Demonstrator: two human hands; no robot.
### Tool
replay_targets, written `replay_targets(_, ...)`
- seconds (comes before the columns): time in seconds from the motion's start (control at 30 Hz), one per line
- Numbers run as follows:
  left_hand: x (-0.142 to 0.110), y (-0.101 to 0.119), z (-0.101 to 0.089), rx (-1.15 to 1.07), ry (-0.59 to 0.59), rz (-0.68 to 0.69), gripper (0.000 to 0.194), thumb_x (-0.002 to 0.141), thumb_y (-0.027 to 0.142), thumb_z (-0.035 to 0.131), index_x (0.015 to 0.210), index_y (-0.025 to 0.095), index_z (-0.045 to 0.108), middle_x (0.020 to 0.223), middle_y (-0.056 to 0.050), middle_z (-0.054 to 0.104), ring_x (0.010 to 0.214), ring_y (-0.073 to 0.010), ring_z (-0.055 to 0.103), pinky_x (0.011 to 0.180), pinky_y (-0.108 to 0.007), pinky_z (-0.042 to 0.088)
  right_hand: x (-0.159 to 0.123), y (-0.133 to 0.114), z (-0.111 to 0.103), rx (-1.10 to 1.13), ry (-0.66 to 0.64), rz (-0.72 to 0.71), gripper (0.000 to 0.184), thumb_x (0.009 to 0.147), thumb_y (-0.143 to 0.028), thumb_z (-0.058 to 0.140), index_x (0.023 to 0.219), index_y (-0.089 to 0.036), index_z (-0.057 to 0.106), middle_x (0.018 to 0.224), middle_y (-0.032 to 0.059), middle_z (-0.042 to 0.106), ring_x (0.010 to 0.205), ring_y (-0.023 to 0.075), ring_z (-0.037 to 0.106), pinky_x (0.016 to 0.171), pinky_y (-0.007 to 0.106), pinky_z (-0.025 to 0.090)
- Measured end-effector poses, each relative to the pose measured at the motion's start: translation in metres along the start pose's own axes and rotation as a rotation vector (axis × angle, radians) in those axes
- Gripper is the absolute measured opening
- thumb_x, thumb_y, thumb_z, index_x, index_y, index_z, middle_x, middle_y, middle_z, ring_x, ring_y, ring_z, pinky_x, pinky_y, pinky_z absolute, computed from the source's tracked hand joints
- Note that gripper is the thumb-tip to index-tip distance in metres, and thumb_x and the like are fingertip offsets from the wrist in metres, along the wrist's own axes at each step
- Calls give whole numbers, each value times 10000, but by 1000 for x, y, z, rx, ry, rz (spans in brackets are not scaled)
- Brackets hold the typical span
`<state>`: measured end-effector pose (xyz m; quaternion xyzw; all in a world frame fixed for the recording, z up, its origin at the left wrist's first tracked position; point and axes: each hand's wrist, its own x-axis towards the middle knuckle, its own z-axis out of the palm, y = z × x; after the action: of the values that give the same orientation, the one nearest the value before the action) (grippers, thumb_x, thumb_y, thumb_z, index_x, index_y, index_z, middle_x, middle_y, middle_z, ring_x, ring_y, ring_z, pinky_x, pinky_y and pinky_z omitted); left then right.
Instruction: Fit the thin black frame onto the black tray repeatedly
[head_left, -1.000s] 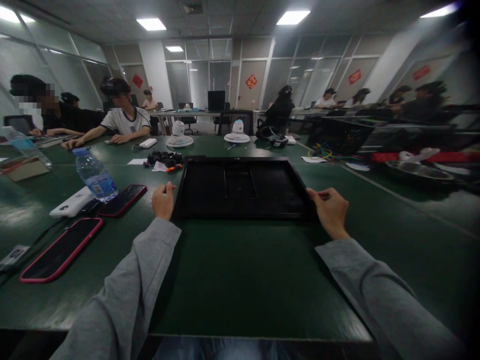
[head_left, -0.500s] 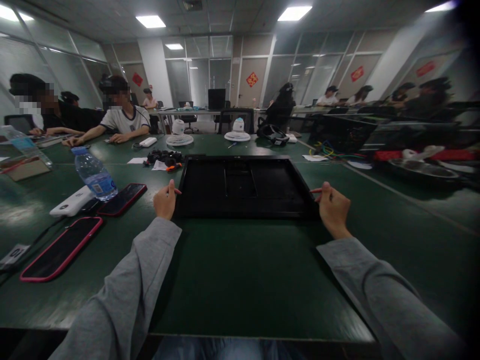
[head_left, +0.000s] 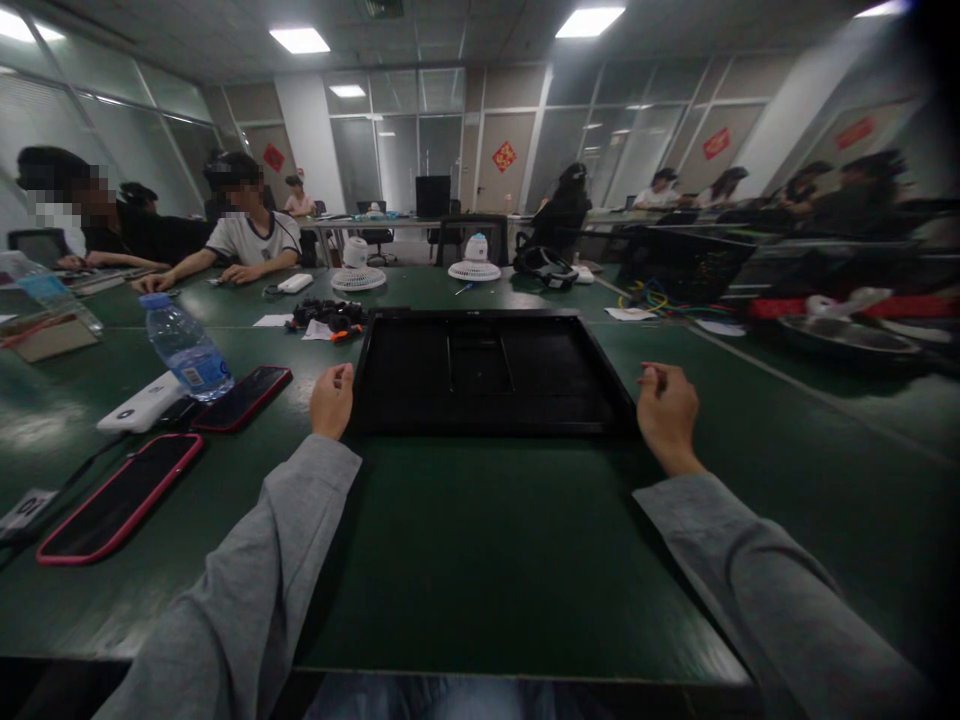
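Two grey sleeves reach forward over the near part of the green desk (head_left: 480, 560). The left hand (head_left: 332, 400) rests on the desk just beside the near left corner of a black tray (head_left: 491, 375), fingers curled loosely, grasping nothing. The right hand (head_left: 666, 412) sits just beside the tray's near right corner, fingers folded in toward the palm; whether anything small lies inside it cannot be told. The tray lies flat on the desk between the two hands, wide and shallow, with a raised rim and a smaller rectangular outline in its middle.

To the near left lies a phone in a pink case (head_left: 120, 497), face up. Farther on, a second phone with a red edge (head_left: 241, 398) lies beside a white power bank (head_left: 140, 403). A water bottle (head_left: 186, 347) with a blue cap stands just behind them.

Beyond the tray's far left corner lies a cluster of small black parts (head_left: 328, 315) with a white slip of paper. Farther still, two small white fans (head_left: 357, 270) (head_left: 475, 262) stand on the desk, and a dark headset (head_left: 545, 268) lies to their right. At far right are coloured cables (head_left: 651, 297).

At far left, other people sit at the desk, one in a white shirt (head_left: 247, 240) with forearms on the surface. More people sit at desks along the back wall.
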<state>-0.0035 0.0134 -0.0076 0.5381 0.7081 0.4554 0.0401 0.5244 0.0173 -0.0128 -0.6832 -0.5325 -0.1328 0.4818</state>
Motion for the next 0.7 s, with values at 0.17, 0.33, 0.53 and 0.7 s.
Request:
replay_targets(0.17, 1, -3, 2, -3, -34, 0, 475, 967, 515, 417, 1161, 157, 662, 1138, -126, 679, 953, -229, 644, 910, -376, 482, 0, 5, 3, -20, -92, 50, 395, 913, -410, 410, 1124, -138, 603, 980, 117, 642, 911, 221, 565, 931, 388, 427)
replay_targets(0.33, 1, -4, 3, -4, -81, -18, 492, 955, 528, 443, 1179, 153, 670, 1151, -129, 678, 952, -239, 647, 925, -396, 484, -1, 11, 8, -3, -193, 94, 492, 901, -445, 450, 1229, -106, 590, 1015, 143, 661, 893, 229, 599, 918, 394, 456)
replay_targets(0.53, 3, -7, 3, -26, -50, -22, 470, 955, 504, 451, 1165, 147, 671, 1141, -129, 678, 938, -237, 642, 932, -405, 485, -5, 16, 16, 28, -329, 114, 516, 835, -404, 573, 1280, -144, 597, 1001, 120, 698, 948, 272, 652, 925, 444, 485)
replay_targets(0.7, 6, -12, 3, -32, 70, -60, 435, 947, 470, 480, 1183, 144, 645, 1168, -143, 638, 923, -228, 642, 950, -414, 484, -10, 8, 8, 33, -423, 166, 454, 807, -388, 621, 1191, -148, 642, 857, 89, 704, 833, 255, 671, 833, 414, 523)
